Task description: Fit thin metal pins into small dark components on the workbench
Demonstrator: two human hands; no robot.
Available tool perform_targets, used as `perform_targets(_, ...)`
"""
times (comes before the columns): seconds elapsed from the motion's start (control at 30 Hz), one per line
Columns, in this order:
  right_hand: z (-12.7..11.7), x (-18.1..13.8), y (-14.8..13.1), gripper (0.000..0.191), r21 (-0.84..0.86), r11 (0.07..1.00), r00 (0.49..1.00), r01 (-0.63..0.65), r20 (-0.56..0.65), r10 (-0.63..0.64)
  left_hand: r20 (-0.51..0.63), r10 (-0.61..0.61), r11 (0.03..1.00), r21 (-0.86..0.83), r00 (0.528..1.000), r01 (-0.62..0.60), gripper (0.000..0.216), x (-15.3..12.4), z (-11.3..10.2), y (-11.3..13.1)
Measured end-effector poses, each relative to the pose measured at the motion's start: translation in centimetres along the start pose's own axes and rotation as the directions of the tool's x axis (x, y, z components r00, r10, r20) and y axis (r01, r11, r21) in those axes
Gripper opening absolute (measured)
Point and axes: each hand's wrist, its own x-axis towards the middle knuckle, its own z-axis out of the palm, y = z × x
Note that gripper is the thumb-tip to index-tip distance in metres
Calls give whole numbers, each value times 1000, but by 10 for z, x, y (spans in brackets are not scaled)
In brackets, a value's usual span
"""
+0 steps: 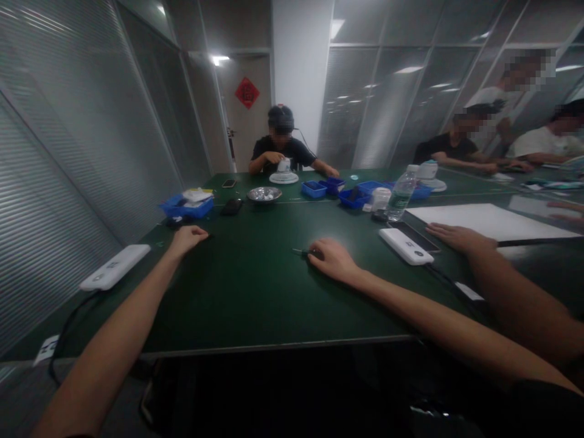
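Note:
My left hand rests on the green table at the left with its fingers curled in; whatever they hold is hidden. A blue tray with white items stands just beyond it. My right hand lies near the table's middle, fingers closed over a thin dark tool whose tip sticks out to the left. Both forearms reach in from the near edge.
A white power bank with a cable lies at the left edge. Another power bank, a phone and a co-worker's flat hand are at the right. Farther back are a water bottle, blue bins and a metal bowl.

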Motion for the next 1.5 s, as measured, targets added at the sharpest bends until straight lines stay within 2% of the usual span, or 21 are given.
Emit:
perform_targets(0.23,-1,0,0,20,-1,1000,1000,8,-1,-8,-46,-119,990,-79,992,115,24,9,13,2)
perform_targets(0.37,-2,0,0,21,-1,1000,1000,6,8,-6,-39,-130,988,-88,991,126,26,7,10,4)
perform_targets(0.5,0,0,3,22,12,1000,1000,20,12,-20,35,-62,992,-110,997,66,26,-1,6,10)
perform_targets(0.63,3,0,5,22,25,996,997,80,18,-80,156,98,987,-144,983,-75,29,-26,16,36)
perform_targets(0.67,3,0,5,22,26,995,995,101,16,-102,189,162,979,-155,969,-134,31,-37,22,47)
perform_targets(0.73,2,-1,3,23,31,988,988,150,15,-151,259,364,927,-188,895,-323,34,-61,35,71)
perform_targets(0.83,-1,-3,-4,25,56,973,974,222,33,-224,302,624,782,-246,721,-574,34,-99,56,107)
perform_targets(0.9,-3,-5,-8,26,70,965,965,253,47,-256,305,731,682,-296,611,-669,30,-119,67,123)
perform_targets(0.97,-4,-6,-12,26,83,957,958,278,56,-283,296,779,627,-338,553,-702,27,-131,74,131)
perform_targets(1.13,-6,-7,-16,25,92,944,943,316,76,-323,296,795,606,-385,529,-696,29,-135,78,132)
perform_targets(1.3,-5,-7,-16,26,84,941,941,328,59,-333,311,832,555,-428,460,-713,27,-136,76,133)
perform_targets(1.5,-3,-9,-17,27,88,934,934,346,60,-351,314,849,526,-438,424,-729,26,-140,75,136)
